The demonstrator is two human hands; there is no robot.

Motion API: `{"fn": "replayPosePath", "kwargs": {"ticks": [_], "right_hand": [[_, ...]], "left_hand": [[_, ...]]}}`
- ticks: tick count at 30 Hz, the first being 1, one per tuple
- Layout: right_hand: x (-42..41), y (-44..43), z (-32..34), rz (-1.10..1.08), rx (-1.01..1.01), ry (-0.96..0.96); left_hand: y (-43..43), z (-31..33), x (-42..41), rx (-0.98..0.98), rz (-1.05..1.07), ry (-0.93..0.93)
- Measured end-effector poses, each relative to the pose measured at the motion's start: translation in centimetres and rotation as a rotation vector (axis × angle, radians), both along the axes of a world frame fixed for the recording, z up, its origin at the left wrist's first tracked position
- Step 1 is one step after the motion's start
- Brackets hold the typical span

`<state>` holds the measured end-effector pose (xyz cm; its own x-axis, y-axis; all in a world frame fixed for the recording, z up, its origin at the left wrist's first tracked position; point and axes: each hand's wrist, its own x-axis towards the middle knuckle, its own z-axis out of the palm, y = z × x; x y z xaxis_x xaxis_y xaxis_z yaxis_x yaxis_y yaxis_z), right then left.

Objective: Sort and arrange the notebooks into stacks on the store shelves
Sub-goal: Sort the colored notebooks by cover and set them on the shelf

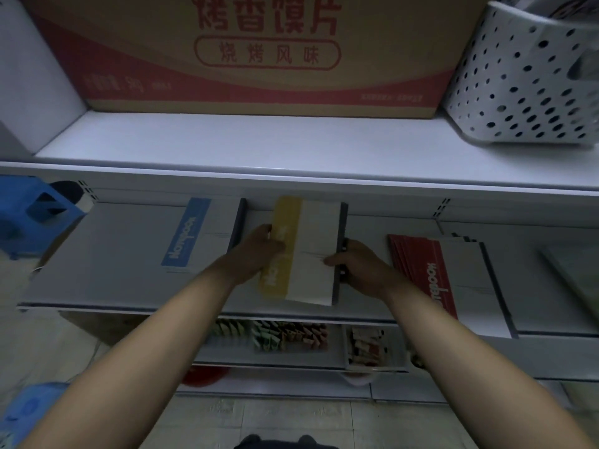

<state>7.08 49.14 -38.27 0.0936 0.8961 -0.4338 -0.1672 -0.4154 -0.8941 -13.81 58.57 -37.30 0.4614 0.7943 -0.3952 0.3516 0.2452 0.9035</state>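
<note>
Beside the blue-banded notebook (194, 234) on the middle shelf (107, 260), the left hand (256, 251) grips the yellow-banded notebook (312, 251) by its spine side, the right hand (359, 267) its dark edge, fingers curled round; red-banded stack (453, 280) nearby. It looks light, stiff, smooth: hold both long edges

Setting: a shop. White tiered metal shelves (291, 176) on slotted uprights (443, 207); printed goods carton (259, 59) at 12 o'clock. Blue-banded notebooks (191, 234) stacked at 9 o'clock, red-banded notebooks (421, 273) at 3 o'clock, small coloured packets (285, 337) in rows at 6 o'clock.
</note>
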Motion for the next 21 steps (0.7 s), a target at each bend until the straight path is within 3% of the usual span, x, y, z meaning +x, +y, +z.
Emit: {"fn": "replayPosePath", "kwargs": {"ticks": [3,10,15,21], "right_hand": [[-0.4,0.4,-0.4,-0.001,-0.132,-0.129],[-2.8,2.1,-1.1,-0.136,-0.198,-0.620],[-2.8,2.4,-0.4,-0.105,-0.206,-0.770],[-3.1,1.2,0.2,-0.026,-0.148,-0.933]], "left_hand": [[-0.1,-0.2,0.8,0.064,-0.060,0.339],[-0.5,-0.6,2.9,0.261,-0.154,0.717],[-0.5,-0.1,3.4,0.310,-0.168,0.788],[-1.4,-0.3,2.4,0.344,-0.089,0.711]]}}
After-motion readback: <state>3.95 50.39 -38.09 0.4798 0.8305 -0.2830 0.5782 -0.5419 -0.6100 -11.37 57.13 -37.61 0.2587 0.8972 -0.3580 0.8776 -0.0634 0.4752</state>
